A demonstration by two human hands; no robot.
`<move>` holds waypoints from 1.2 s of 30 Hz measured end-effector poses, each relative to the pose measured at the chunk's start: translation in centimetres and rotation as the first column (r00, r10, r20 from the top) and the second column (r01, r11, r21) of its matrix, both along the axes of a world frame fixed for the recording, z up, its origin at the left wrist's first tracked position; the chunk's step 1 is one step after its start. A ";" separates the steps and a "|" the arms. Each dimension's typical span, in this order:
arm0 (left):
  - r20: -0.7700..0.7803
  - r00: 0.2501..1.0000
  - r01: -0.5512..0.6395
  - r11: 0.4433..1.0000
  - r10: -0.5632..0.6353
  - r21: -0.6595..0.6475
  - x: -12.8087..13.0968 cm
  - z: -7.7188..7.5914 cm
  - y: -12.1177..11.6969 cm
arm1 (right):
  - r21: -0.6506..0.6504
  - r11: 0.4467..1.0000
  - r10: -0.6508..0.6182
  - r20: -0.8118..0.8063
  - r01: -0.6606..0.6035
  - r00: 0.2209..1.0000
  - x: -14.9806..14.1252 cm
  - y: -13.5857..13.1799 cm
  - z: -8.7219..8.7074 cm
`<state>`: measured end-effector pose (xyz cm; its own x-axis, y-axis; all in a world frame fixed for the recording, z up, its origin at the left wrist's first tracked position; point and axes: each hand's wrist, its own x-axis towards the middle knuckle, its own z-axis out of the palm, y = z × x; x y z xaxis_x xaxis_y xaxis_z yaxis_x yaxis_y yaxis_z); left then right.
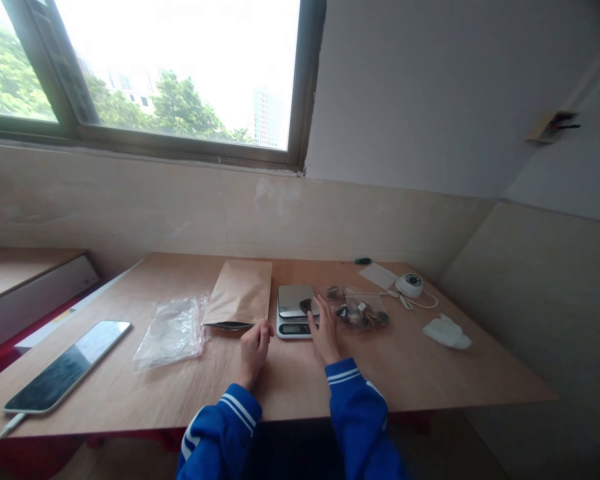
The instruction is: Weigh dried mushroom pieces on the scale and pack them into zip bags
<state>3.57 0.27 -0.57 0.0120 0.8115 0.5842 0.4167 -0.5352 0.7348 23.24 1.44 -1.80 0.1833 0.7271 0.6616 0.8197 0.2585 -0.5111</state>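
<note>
A digital kitchen scale (294,331) with a shiny metal plate lies in front of me. On the right side of its plate is a small dark patch (306,306), either an object or a reflection; I cannot tell. My right hand (326,331) is open at the scale's right edge, fingers stretched forward and thumb apart. Curled into a loose fist, my left hand (255,348) rests near the scale's left front corner with nothing visible in it. Just beyond it lies a brown paper bag (243,290), its dark mouth facing me.
Right of the scale are clear bags of dark and brown pieces (363,315), a white round device (409,285) with a cable and a crumpled white tissue (447,332). Clear plastic bags (173,332) and a charging phone (67,370) lie left. A green-handled tool (363,261) is at the back.
</note>
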 end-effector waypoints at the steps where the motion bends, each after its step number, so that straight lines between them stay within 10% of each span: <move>1: -0.027 1.000 -0.013 1.000 0.012 -0.003 0.1 0.0 0.1 | 0.034 0.998 -0.044 0.002 0.044 0.999 0.2 -0.8 -0.8; 10: -0.224 0.792 -0.552 0.823 0.568 0.135 -0.9 0.6 1.0 | 0.092 0.987 -0.135 0.018 0.133 0.991 1.0 -5.1 -2.0; 18: -0.553 0.721 -0.453 0.888 0.418 0.080 -7.3 1.6 2.4 | 0.158 0.982 0.125 -0.122 -0.105 0.985 -0.7 -7.3 1.1; 25: -0.493 0.803 -0.239 0.938 0.336 0.250 -7.3 5.8 1.5 | -0.095 0.883 0.466 0.046 -0.460 0.884 -10.2 -9.6 5.6; 31: -0.409 0.832 -0.263 0.916 0.374 0.303 -6.5 9.4 0.2 | -0.109 0.935 0.354 0.296 -0.337 0.887 -13.4 -8.0 6.8; 36: -0.371 0.863 -0.225 0.919 0.342 0.323 -5.9 8.7 -0.7 | -0.284 0.937 0.307 0.389 -0.204 0.868 -12.9 -7.3 7.8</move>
<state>-2.31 -0.38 8.18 0.0921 0.6357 0.7664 0.8121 -0.4934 0.3117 10.37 -5.86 5.96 -0.2882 0.8483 0.4442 0.8901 0.4084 -0.2024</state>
